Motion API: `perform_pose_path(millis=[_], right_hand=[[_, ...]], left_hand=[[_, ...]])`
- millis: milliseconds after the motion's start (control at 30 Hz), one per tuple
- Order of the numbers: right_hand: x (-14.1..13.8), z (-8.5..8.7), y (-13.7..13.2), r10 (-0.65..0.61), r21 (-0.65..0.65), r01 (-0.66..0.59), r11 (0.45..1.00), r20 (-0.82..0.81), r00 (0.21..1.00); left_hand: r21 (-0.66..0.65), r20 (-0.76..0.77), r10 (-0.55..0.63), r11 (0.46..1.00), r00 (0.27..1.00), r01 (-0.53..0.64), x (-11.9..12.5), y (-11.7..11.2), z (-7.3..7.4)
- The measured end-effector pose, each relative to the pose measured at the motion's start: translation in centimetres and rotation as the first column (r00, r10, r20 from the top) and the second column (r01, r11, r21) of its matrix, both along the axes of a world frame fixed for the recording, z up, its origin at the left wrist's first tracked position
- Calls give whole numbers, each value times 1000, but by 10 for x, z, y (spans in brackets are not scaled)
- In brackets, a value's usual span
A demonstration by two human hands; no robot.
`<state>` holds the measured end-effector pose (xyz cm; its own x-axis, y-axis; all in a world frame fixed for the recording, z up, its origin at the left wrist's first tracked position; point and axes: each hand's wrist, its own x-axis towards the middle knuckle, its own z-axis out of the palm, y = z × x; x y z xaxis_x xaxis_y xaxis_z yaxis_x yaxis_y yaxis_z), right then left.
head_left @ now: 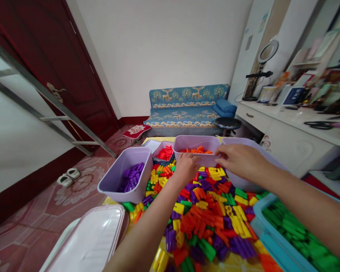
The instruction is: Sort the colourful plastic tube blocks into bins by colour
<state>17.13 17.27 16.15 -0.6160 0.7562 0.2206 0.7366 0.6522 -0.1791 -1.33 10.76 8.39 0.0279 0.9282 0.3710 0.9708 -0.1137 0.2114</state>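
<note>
A large heap of plastic toy building pieces (204,219) in orange, yellow, purple, green and red covers the table. My left hand (187,166) is above the heap's far side, in front of the lilac bin (197,140) with orange pieces (198,150). Its fingers are curled, and what they hold, if anything, is hidden. My right hand (235,158) is at that bin's right corner, fingertips pinched together. Anything between them is too small to make out. Purple pieces (132,176) lie in the left lilac bin (110,181), and red pieces (166,153) in a small box behind the heap.
A blue bin (260,215) of green pieces stands at the right, under my right forearm. Another lilac bin (243,141) is behind my right hand. At the front left lies a pale lid (87,238). Beyond the table are a patterned sofa (184,109) and a round stool (228,122).
</note>
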Motion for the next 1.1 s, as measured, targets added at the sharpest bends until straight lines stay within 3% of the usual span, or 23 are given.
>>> perform_pose_path(millis=[100,233,367,467,567,800,933,1033,1100], right_hand=[[-17,-26,-49,111,-81,-116,990,-62,992],[-32,-95,-78,136,-178,-195,965,-296,945],[-45,-159,-86,102,-146,-197,969,-490,866],[-50,-185,-89,111,-118,-202,972,-526,843],[-49,-192,-90,146,-93,-227,969,-525,838],[-46,-191,-94,183,-85,-253,964,-481,857],[-45,-190,-95,194,-102,-269,958,-464,864],[-40,-187,-95,146,-126,-254,959,-552,821],[-35,-184,-95,35,-173,-187,967,-635,772]], left_hand=[[-45,46,22,999,999,-20,-3,-40,-15],[-100,96,199,977,975,-189,-11,-81,-47],[-100,126,346,937,930,-335,-13,-98,-77],[-88,147,396,918,906,-387,-12,-97,-93],[-51,166,369,929,915,-365,-12,-94,-100],[31,259,192,978,947,-206,-11,-88,-108],[46,314,167,981,934,-191,-5,-88,-111],[71,329,150,981,932,-183,0,-89,-108],[104,339,125,980,933,-169,3,-91,-105]])
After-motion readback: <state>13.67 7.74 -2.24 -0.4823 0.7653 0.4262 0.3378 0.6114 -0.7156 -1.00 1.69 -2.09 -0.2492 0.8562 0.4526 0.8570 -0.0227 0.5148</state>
